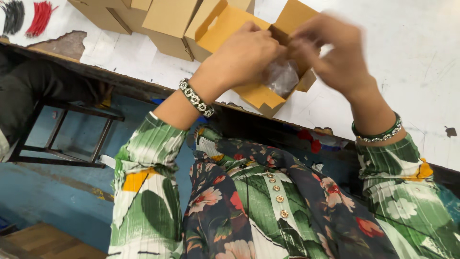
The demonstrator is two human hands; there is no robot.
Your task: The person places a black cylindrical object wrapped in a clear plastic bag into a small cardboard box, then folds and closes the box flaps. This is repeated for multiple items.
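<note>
An open cardboard box (254, 93) sat at the table's (402, 57) near edge, a clear plastic bag (282, 76) inside it. The left hand (247, 60) curled over the box, fingers on the bag; the right hand (330, 52), blurred, pinched at the bag's top. The table was white and scuffed. More boxes (163, 21) stood behind, toward the far left. Red and black wire bundles (26, 17) lay at the left corner. A metal stool (67, 134) stood on the blue floor (48, 192).

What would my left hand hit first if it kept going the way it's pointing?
Probably the clear plastic bag in the open cardboard box; the left hand points right at it, though motion blur hides whether they touch.
</note>
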